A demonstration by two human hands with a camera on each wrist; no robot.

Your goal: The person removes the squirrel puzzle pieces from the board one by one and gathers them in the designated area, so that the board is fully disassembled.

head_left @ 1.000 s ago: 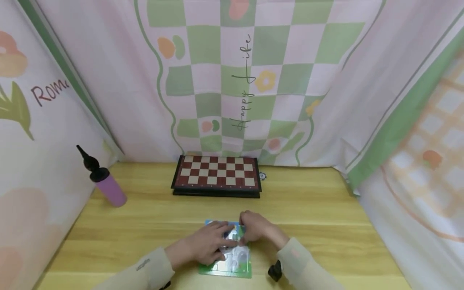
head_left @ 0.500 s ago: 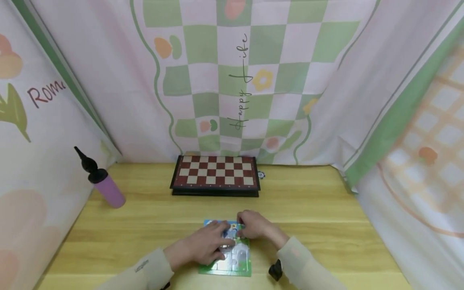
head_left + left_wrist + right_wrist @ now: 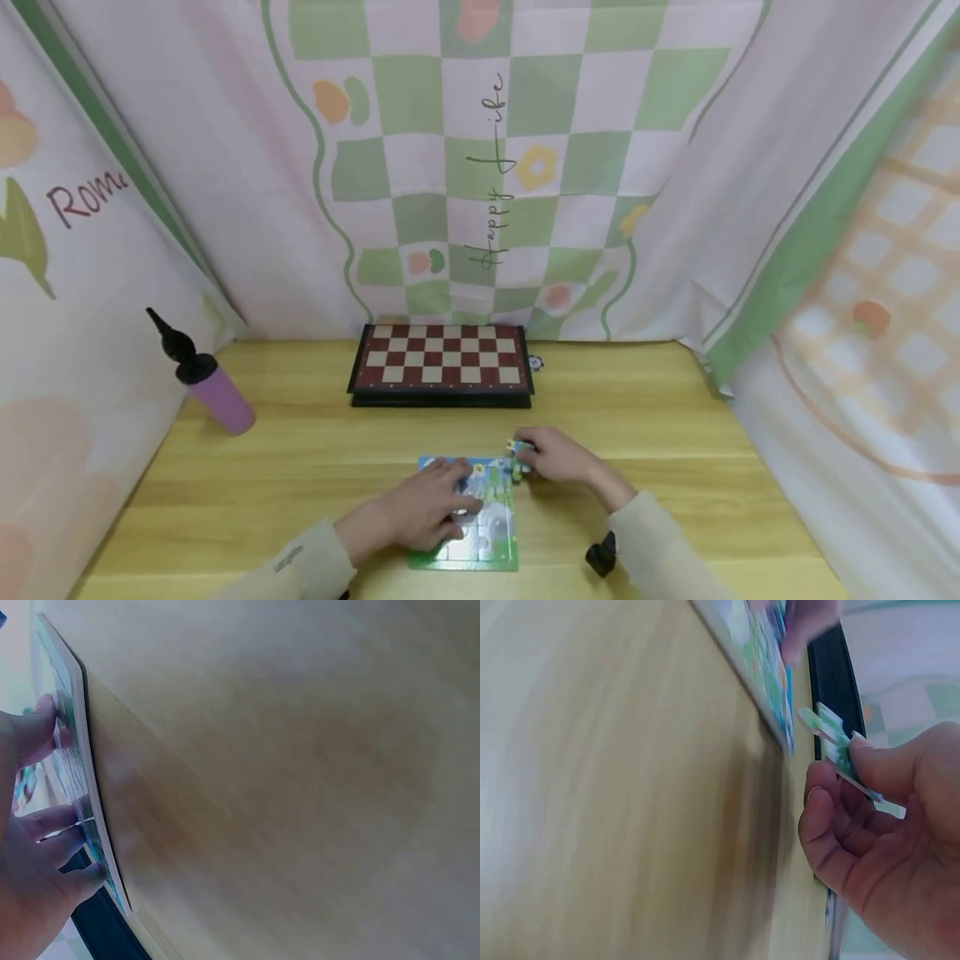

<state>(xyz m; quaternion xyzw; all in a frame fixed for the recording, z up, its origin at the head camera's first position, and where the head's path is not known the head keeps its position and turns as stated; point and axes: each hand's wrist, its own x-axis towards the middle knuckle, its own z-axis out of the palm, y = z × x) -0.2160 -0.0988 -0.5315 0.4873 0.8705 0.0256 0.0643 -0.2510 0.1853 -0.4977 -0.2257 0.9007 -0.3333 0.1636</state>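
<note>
A jigsaw puzzle (image 3: 491,546) with a blue, green and white picture lies flat on the table in the head view. My left hand (image 3: 426,505) rests on its left half with the fingers spread, hiding part of the picture. In the left wrist view, thumb and fingertips (image 3: 91,876) touch the puzzle's top face. Just off the upper right corner, my right hand (image 3: 564,458) pinches a puzzle piece (image 3: 832,742) between thumb and fingers. That piece is green, white and blue, tilted and held above the table.
A folded chessboard (image 3: 442,360) stands behind the puzzle, with a small round black-and-white item (image 3: 536,363) at its right side. A purple hand pump (image 3: 219,398) with a black nozzle is at the far left. Patterned curtains (image 3: 480,167) border the wooden table (image 3: 637,400).
My right hand has lifted away from the puzzle's upper right part and moved right, carrying a piece. My left hand stays on the puzzle. The head view has shifted slightly.
</note>
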